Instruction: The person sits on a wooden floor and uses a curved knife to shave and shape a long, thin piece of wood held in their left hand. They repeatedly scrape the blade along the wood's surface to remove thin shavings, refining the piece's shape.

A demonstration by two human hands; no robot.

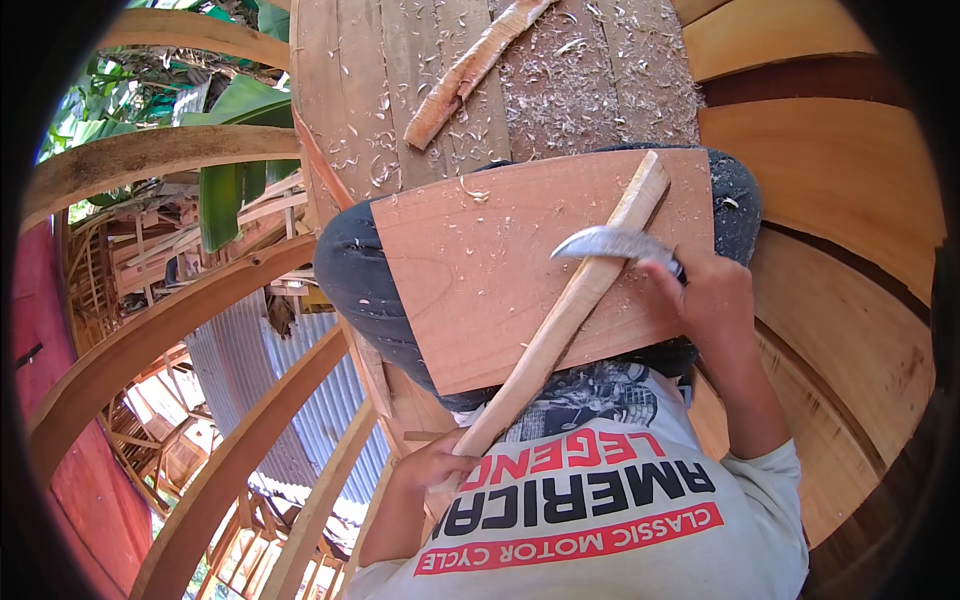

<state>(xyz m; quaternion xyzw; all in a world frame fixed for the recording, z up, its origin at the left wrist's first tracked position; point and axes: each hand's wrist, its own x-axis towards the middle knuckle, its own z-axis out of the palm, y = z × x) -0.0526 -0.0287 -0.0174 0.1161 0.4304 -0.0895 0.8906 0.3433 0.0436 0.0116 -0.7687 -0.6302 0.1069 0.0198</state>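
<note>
A long, pale strip of wood (560,325) lies slantwise over a flat wooden board (460,270) resting on my lap. My left hand (437,466) grips the strip's near end, close to my shirt. In my right hand (705,290) is a knife with a curved blade (612,243). Its blade crosses the strip's upper part, the tip pointing left. The knife's handle is mostly hidden in my fist, and the blade is slightly blurred.
Ahead, a rough wooden piece (475,75) lies on the plank floor (345,90) among many shavings (570,110). Curved wooden ribs (200,300) rise at the left, with corrugated metal sheets (265,380) beyond. Broad curved planks (820,190) wall the right side.
</note>
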